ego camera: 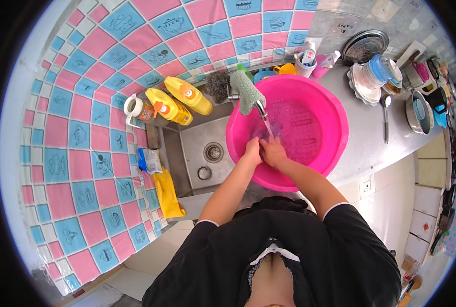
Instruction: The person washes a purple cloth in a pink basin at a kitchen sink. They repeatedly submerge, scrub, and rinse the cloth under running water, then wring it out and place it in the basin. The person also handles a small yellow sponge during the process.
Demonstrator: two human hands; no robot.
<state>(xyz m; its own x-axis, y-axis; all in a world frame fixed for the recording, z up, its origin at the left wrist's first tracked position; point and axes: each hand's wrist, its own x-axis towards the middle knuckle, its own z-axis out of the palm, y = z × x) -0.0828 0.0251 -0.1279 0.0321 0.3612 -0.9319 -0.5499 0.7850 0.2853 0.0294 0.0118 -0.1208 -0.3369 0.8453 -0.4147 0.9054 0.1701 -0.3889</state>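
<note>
A large pink plastic basin [337,126] straddles the sink's right side and the counter, with shallow water inside. Water runs into it from a chrome faucet [262,110], whose neck is wrapped in a grey-green knit cloth [247,92]. Both hands are low in the basin, close together under the stream. My left hand [253,151] curls around a blurred purple item [277,127], perhaps a cloth or mesh. Touching the same place is my right hand [273,151], its knuckles wet and its fingertips hidden by water and the item.
A steel sink [191,153] with a drain lies left. Yellow detergent bottles [191,96], a white-lidded jug [135,107] and yellow rubber gloves [168,195] line its edges. Stacked bowls [366,84], a spoon [386,119] and a metal pot [412,111] occupy the right counter. Cups [304,67] stand behind.
</note>
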